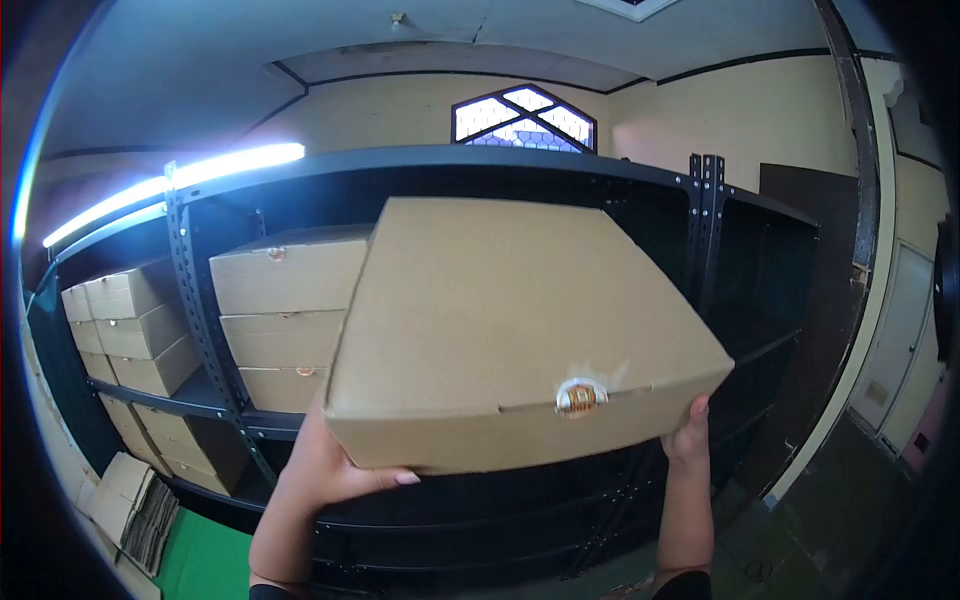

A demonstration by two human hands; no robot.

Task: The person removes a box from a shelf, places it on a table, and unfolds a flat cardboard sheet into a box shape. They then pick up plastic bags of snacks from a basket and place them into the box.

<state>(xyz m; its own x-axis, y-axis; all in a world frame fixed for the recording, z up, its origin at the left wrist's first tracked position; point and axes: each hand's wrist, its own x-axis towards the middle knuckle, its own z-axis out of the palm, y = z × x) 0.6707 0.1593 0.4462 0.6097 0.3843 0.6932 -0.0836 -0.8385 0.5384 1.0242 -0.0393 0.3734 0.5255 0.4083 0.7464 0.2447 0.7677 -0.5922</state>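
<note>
Shelving unit point(200, 300): dark metal, perforated uprights, several levels. The bay to the left of the near upright is stacked full; the bay ahead holds 1 stack at its left end and is bare along the rest of its length toward the right upright point(705, 230).

Stack on shelf point(285, 330): 3 flat cardboard boxes, squared up, front faces flush with the shelf's front edge. More flattened cardboard point(130, 500) lies on the floor at lower left.

Carried box point(500, 330): flat cardboard, round sticker seal on its front flap, held up at the level of the upper shelf and just right of the stack. It is tilted, far edge higher, near right corner lower. Its left edge overlaps the stack in view; contact cannot be confirmed.

Left hand point(335, 465): grip clenched on the box, palm under the near left corner, thumb along the bottom edge.

Right hand point(688, 430): grip on the box at the near right corner, fingertips curled up the side wall; palm hidden below.

Judgement on handling: the box seems light but broad, so both corners need support until the base rests on the shelf. Level it first, line its front face with the stack's front, keep the left edge clear of the neighbouring boxes, then slide the palms out from beneath. Risk: the low right corner catching the shelf's front edge.
</note>
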